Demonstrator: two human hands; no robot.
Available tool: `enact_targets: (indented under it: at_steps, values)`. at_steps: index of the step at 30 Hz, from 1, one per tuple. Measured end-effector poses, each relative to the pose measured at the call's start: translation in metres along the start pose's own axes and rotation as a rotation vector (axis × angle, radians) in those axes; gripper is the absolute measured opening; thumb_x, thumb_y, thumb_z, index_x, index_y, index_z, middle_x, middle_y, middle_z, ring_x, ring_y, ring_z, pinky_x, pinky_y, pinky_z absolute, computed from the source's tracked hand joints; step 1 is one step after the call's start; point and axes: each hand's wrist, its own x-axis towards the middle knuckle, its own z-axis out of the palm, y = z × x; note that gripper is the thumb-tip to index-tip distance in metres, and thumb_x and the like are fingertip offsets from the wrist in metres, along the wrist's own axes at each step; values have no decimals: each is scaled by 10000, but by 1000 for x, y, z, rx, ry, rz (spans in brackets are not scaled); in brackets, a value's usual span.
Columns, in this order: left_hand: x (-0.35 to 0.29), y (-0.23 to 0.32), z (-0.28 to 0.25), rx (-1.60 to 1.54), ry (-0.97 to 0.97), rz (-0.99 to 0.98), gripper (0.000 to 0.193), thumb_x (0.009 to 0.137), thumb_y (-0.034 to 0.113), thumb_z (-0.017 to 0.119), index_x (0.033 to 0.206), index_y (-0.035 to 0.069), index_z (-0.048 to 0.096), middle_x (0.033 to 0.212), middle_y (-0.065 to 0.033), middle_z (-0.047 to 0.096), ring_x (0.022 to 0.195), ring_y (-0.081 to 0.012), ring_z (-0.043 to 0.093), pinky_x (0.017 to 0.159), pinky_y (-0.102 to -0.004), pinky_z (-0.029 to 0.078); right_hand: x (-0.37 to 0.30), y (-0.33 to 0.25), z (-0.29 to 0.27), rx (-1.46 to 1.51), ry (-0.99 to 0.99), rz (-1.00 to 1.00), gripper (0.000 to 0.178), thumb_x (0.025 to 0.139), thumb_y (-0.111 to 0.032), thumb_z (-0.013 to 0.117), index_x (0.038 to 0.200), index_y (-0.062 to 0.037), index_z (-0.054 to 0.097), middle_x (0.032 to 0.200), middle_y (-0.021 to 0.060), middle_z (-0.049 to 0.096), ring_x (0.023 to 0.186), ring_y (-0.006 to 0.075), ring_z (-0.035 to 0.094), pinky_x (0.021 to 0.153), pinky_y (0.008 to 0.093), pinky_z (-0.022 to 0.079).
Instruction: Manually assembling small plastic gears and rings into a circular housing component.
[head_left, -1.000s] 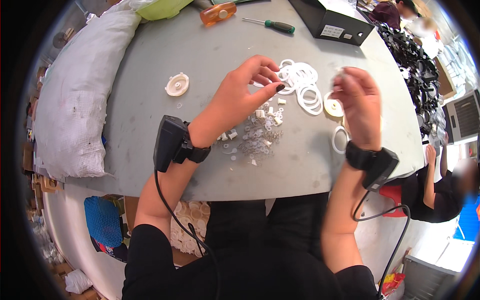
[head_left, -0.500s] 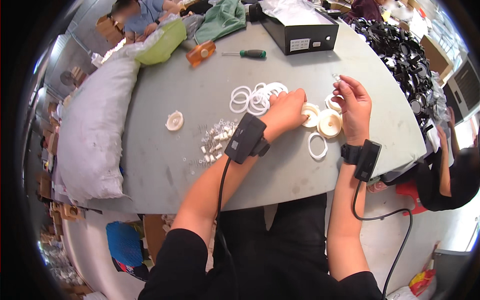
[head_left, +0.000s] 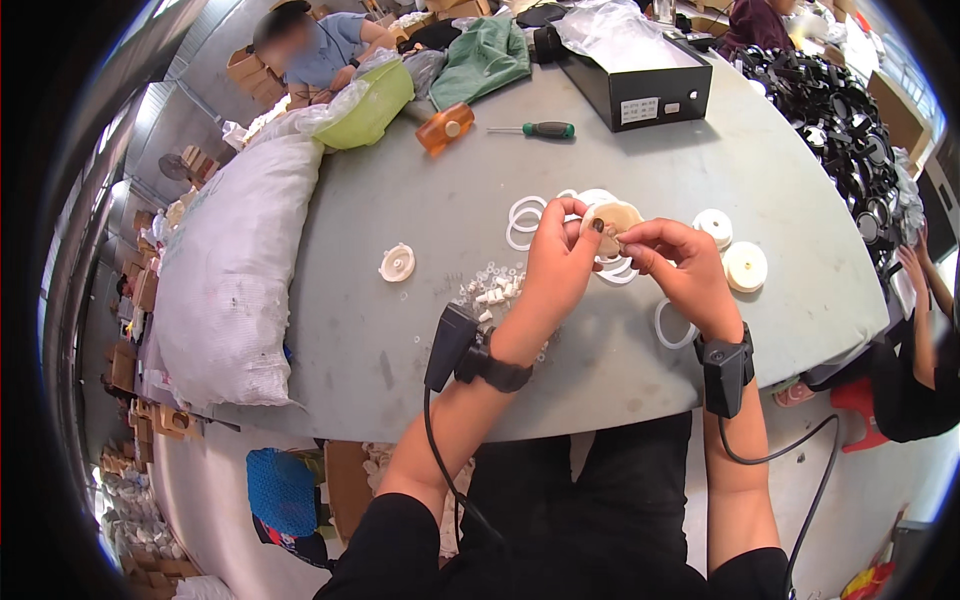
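Observation:
My left hand [head_left: 562, 262] grips a round cream plastic cap [head_left: 622, 214] by its edge, tilted up off the table with its hollow side showing. The pinched fingertips of my right hand [head_left: 686, 268] press at the middle of that cap; whatever sits between them is hidden. Behind and below the cap lie several white rings [head_left: 524, 216], partly covered by my left hand. Two more cream caps [head_left: 745, 267] rest to the right of my right hand. A loose white ring [head_left: 674, 325] lies just under my right palm. Small white plastic pieces [head_left: 497, 291] are scattered left of my left wrist.
A single cream cap [head_left: 397, 263] lies at the left. Farther back are an orange hammer head [head_left: 445, 128], a green-handled screwdriver [head_left: 548, 130] and a black box [head_left: 660, 95]. A stuffed white sack [head_left: 235, 270] lines the left edge. Black parts [head_left: 830, 150] are heaped at the right; other people sit around.
My left hand has picked a cream cap up off the table. My right hand, earlier raised with a small clear piece, has moved left to the cap. The view has shifted.

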Motion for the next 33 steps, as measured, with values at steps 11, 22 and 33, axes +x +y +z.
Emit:
enact_targets:
  at_steps: [11, 22, 33]
  values:
    - [-14, -14, -9, -77, -94, 178, 301, 863, 22, 535, 1144, -73, 485, 1074, -119, 595, 981, -148, 584, 858, -258, 465, 4, -1, 11, 30, 54, 76, 106, 818, -61, 614, 898, 1, 643, 812, 34, 657, 698, 71, 574, 629, 208, 451]
    - [-15, -12, -9, -180, -92, 114, 322, 829, 7, 591, 1130, -57, 495, 1059, -105, 600, 968, -137, 587, 827, -246, 486, 3, -5, 17, -122, 87, 84, 106, 811, -23, 601, 907, -3, 644, 798, 29, 650, 694, 80, 583, 628, 207, 458]
    - [-18, -20, -3, 33, 19, 214, 288, 831, 53, 598, 1091, -47, 522, 950, -122, 635, 870, -154, 629, 763, -269, 505, 4, -2, 26, -54, 145, 152, 90, 813, -19, 606, 888, 32, 606, 819, 55, 644, 709, 99, 597, 652, 218, 478]
